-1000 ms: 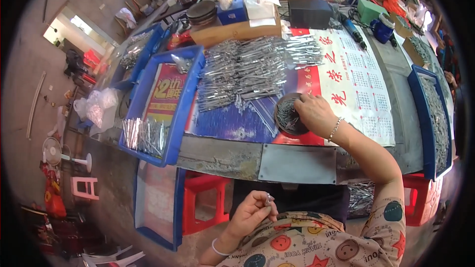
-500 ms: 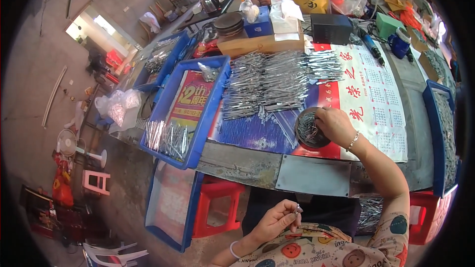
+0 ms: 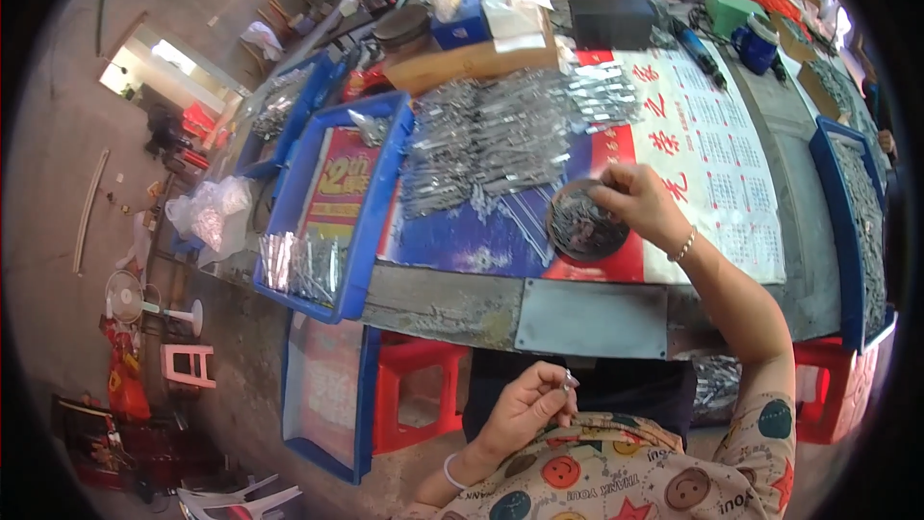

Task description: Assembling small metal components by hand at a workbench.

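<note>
My right hand (image 3: 645,207) is at the right rim of a round dark bowl (image 3: 608,252), its thumb and fingers pinched together. Whatever sits in that pinch is too small to make out. Inside the bowl lie many thin, small metal pieces (image 3: 580,217). Close to my body, below the table edge, my left hand (image 3: 529,409) is closed on a small shiny metal piece (image 3: 570,382) that pokes out past the fingertips. Beyond the bowl, rows of slender metal parts (image 3: 525,135) are heaped on a printed calendar sheet (image 3: 736,202).
A blue tray (image 3: 378,202) with metal rods stands to the left, overhanging the table edge. Another long blue tray (image 3: 842,221) full of small parts is at the far right. A wooden box (image 3: 462,65), a black box (image 3: 611,21) and a blue mug (image 3: 756,45) stand behind. Red stools (image 3: 419,395) flank me.
The whole view has shifted a little, so the table sits higher and further left. My right hand stays at the bowl with its fingers pinched; my left still grips the small metal piece.
</note>
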Tool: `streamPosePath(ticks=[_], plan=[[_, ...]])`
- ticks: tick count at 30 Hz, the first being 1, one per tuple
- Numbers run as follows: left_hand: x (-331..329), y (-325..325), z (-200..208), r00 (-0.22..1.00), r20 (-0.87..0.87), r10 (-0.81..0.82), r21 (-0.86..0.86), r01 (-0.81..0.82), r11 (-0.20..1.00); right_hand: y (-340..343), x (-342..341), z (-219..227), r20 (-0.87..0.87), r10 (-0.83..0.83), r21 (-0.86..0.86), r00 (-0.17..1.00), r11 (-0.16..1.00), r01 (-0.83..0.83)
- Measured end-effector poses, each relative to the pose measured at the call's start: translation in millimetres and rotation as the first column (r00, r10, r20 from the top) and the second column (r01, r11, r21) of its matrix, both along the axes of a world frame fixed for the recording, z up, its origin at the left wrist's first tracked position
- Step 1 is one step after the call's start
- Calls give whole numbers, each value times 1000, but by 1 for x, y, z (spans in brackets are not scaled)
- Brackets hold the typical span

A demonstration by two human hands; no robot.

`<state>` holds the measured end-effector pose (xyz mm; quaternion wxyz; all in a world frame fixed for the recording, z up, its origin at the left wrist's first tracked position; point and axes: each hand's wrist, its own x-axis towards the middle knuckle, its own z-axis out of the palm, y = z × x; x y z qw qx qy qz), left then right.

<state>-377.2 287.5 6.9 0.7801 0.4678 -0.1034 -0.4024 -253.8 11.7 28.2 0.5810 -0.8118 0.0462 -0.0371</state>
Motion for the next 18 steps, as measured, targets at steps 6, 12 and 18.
streamPosePath(ticks=[6,12,18], plan=[[10,-1,3,998,43,45,-31,-44,999,26,-49,21,-163,253,608,954,787,-105],[15,-11,3,1000,-9,-20,-23,19,1000,50,-98,8,-261,361,792,895,610,-15],[11,-9,-1,997,-49,-55,15,56,998,64,-115,-10,-207,395,836,895,547,-47]])
